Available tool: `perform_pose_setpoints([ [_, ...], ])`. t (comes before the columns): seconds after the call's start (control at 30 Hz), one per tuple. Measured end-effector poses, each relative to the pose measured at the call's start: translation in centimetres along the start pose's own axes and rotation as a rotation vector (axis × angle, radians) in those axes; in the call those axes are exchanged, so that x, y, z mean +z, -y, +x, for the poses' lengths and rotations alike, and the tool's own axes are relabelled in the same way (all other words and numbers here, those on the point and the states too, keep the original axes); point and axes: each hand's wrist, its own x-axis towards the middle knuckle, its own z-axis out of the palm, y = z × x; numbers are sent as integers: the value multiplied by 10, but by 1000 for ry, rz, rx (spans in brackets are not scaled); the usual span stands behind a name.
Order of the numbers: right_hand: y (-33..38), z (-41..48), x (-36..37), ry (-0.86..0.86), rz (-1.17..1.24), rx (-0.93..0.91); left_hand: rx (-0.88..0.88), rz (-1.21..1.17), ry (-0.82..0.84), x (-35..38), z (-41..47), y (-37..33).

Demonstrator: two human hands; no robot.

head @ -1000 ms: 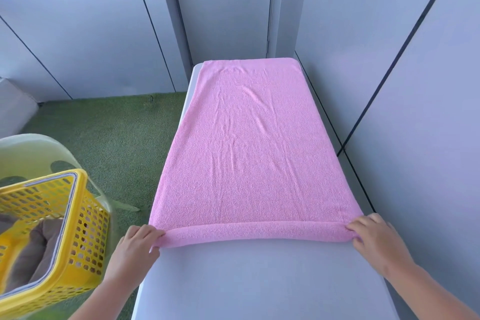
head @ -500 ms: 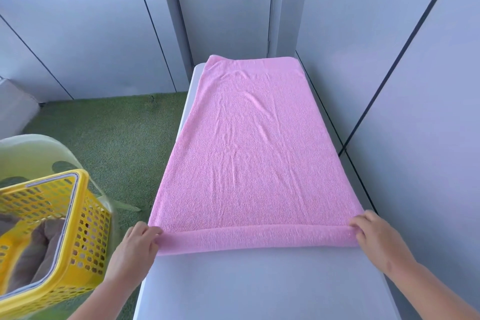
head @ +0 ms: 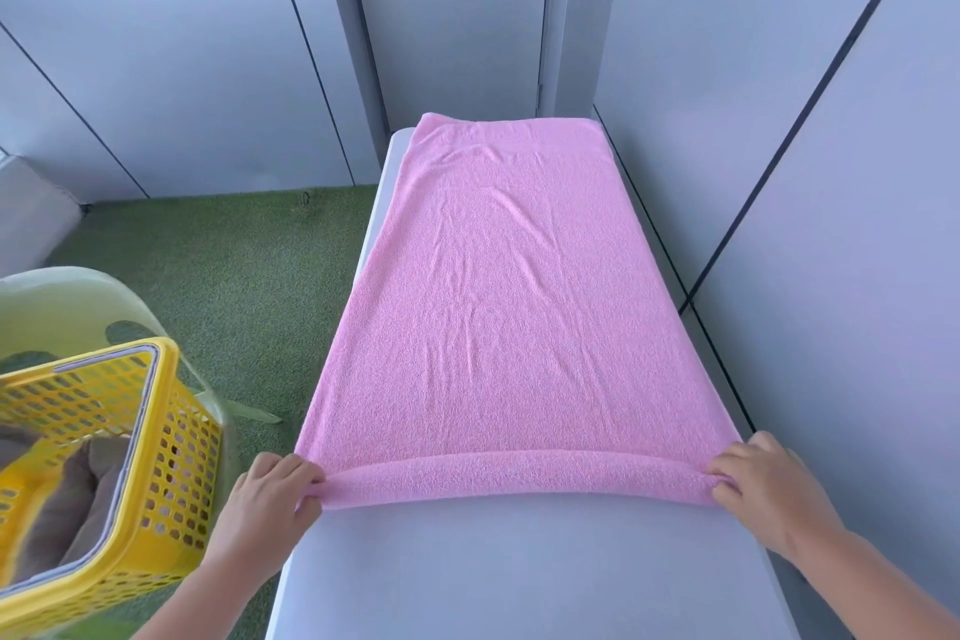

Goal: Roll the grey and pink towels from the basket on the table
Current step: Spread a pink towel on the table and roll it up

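Stretching lengthwise away from the person along a grey table (head: 519, 577), a pink towel (head: 509, 307) lies flat, its near edge turned into a thin roll running crosswise. The left hand (head: 270, 499) and right hand (head: 763, 489) each pinch one end, equally near. A grey towel (head: 67, 499) waits in the yellow basket (head: 171, 437).

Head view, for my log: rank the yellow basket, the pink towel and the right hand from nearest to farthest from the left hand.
1. pink towel: the left hand pinches the left end of its rolled near edge.
2. yellow basket: just to that hand's left, off the table.
3. right hand: across the table's width, at the roll's other end.
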Motion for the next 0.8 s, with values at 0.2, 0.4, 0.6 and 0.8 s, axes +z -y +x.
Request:
perform_pose_setpoints([
  [0.2,7,-6,-8,71,169,81,-19,50,-40,-2,-2,-3],
  [0.4,17,-4,-14,-7,292,90,-207,-155,-78,3,11,-9],
  [0.6,8,-7,0,-3,214,-33,-9,-61,18,0,8,-9],
  [0.8,14,4,-4,13,113,-50,7,35,17,2,14,-3],
])
